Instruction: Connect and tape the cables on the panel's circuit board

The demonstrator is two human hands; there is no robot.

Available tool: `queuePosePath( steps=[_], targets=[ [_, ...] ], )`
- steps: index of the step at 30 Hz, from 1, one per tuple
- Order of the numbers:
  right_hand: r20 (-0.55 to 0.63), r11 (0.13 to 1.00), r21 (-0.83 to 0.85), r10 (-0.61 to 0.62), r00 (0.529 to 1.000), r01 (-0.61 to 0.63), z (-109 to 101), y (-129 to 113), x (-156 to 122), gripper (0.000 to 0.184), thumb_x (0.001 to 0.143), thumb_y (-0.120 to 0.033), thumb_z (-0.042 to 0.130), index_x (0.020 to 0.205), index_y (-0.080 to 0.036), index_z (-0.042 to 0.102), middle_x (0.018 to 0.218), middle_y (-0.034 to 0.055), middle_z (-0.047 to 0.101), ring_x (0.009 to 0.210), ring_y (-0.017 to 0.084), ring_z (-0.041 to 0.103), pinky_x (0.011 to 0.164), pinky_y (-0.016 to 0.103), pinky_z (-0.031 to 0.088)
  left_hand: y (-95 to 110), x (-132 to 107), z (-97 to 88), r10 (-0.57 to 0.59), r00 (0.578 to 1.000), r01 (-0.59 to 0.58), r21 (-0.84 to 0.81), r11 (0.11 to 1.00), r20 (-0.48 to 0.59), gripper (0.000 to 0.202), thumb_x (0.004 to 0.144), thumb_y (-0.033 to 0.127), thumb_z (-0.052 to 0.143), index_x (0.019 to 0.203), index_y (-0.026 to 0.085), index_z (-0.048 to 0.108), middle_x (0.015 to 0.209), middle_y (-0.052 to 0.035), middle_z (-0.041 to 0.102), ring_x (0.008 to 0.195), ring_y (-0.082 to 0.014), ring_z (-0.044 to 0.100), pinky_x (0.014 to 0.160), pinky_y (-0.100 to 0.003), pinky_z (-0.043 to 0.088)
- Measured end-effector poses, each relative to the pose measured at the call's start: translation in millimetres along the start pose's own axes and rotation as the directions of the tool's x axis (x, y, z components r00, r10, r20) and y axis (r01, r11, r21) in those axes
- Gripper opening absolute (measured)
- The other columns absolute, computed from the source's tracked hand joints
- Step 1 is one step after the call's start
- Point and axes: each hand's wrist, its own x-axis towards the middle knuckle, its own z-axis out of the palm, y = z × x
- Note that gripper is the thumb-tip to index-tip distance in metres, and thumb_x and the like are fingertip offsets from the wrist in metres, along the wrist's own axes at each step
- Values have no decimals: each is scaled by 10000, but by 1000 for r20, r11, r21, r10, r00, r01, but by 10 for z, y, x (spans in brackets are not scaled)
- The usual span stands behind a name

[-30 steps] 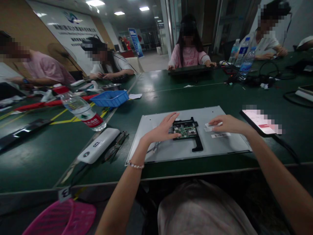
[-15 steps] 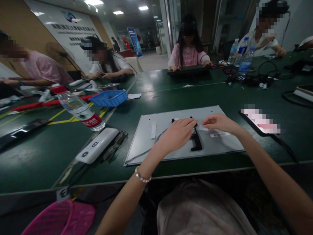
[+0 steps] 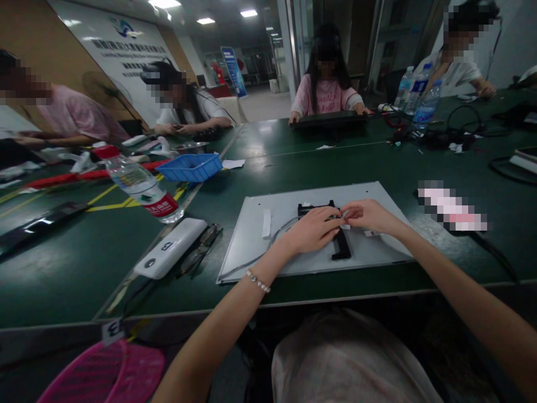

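A flat pale-grey panel (image 3: 285, 263) lies on the table before me, with a black bracket-like frame (image 3: 342, 246) on it. My left hand (image 3: 316, 229) is over the frame, its fingers bent and close together, their grip hidden from above. Thumb and fingers of my right hand (image 3: 364, 215) are pinched beside the left fingertips, around something small and pale that I cannot make out. A thin grey cable (image 3: 247, 263) runs across the panel to under my left hand. A white strip (image 3: 267, 223) lies left of the frame; a white label (image 3: 371, 233) is partly covered by my right hand.
Left of the panel are glasses (image 3: 199, 252), a white power bank (image 3: 170, 249), a water bottle (image 3: 145, 187) and a blue tray (image 3: 191, 168). On the right lies a phone (image 3: 453, 210) with a cable. A pink basket (image 3: 142, 364) stands below the edge. Several people sit around the table.
My left hand has moved slightly right, and my right hand has come left, so their fingertips now meet above the frame. My right hand and forearm now cover more of the label.
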Motion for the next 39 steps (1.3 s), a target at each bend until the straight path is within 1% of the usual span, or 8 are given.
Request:
queuePosePath(
  steps=[4,9,14,18,22,25,30,39],
  targets=[
    [5,998,51,45,999,-45,-28,-52,-61,288,715,-215,634,998,-175,672,807,44,733,760,182,688,737,315,555,33,-26,-27,7,1000,-7,-11,1000,-1,321,926,187,417,1218,185,550,1272,-114,509,1246,-239,442,1073,-418,350],
    [5,983,145,115,993,-114,-113,-87,-122,293,707,-221,656,998,-187,672,839,46,724,798,179,683,772,326,556,59,-40,-92,-25,999,23,-43,999,-34,345,926,199,424,1258,186,519,1290,-123,498,1241,-242,448,1069,-425,356],
    [51,977,189,90,995,-98,-41,-52,-88,298,705,-220,648,1001,-193,664,844,46,727,790,183,681,745,331,558,68,-43,-118,-18,1000,18,-7,1000,-3,336,927,200,418,1241,195,538,1307,-122,487,1269,-255,425,1077,-439,347],
    [12,993,100,57,998,-58,53,-65,-68,255,715,-202,618,966,-193,661,816,32,727,780,182,686,746,329,557,55,-56,-78,-13,1000,13,-11,1000,15,329,908,180,443,1213,212,565,1317,-113,484,1276,-261,420,1085,-457,341],
    [-40,999,-43,-26,999,25,86,-129,-101,221,725,-193,613,937,-190,675,826,36,730,791,183,687,772,321,539,33,-63,-34,-19,1000,19,-37,999,9,309,909,180,450,1194,193,567,1297,-114,495,1270,-248,427,1086,-432,348],
    [-50,988,-133,-86,995,78,95,-169,-137,224,739,-189,603,949,-192,682,860,38,727,799,178,679,766,307,528,27,-61,-24,-15,1000,16,-48,999,16,292,910,178,447,1175,181,570,1286,-116,501,1260,-239,436,1082,-417,355],
    [-84,950,-291,-145,986,115,102,-172,-175,181,738,-199,617,900,-205,699,923,51,705,793,181,656,711,298,519,29,-52,-16,-9,1000,9,-64,998,10,275,910,186,444,1153,181,573,1260,-112,532,1246,-232,452,1083,-435,352],
    [-55,940,-318,-152,987,127,67,-135,-221,135,769,-248,610,864,-215,699,913,47,683,796,183,639,717,303,509,32,-56,2,-5,1000,6,-61,998,14,297,915,183,438,1190,188,551,1247,-94,554,1232,-215,468,1076,-407,356]
  ],
)
